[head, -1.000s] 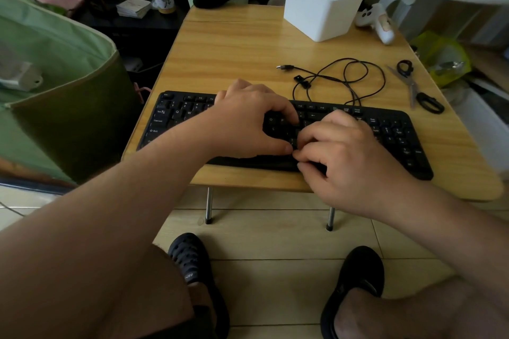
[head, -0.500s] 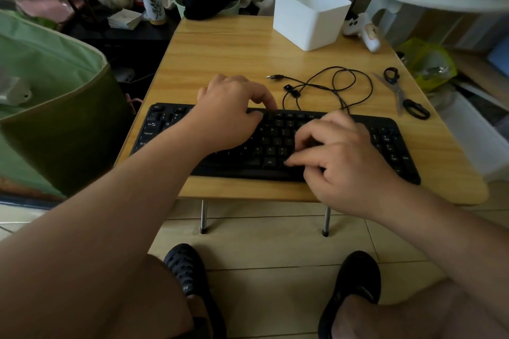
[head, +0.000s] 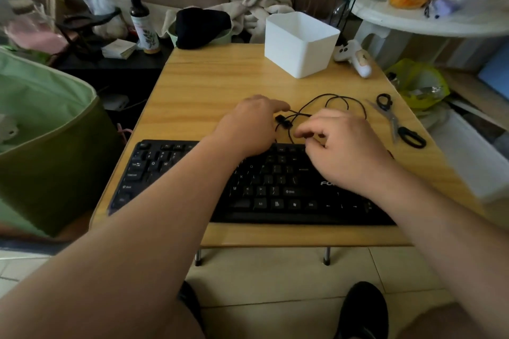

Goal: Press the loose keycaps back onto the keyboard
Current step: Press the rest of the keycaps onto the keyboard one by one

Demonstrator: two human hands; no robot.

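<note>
The black keyboard lies along the near edge of the small wooden table. My left hand hovers over the keyboard's far edge, its index finger stretched out toward the black cable. Just right of it, my right hand is above the keyboard's upper right rows. Its fingers are loosely curled, and I see nothing between the fingertips. No loose keycap shows on the table. My forearms hide the keyboard's middle and right end.
A white open bin stands at the back of the table, with a white controller to its right. Black-handled scissors lie at the right edge. A green fabric bag stands left of the table.
Both hands have lifted off the keys and moved away from me, to the keyboard's far edge by the cable. The view has tilted up.
</note>
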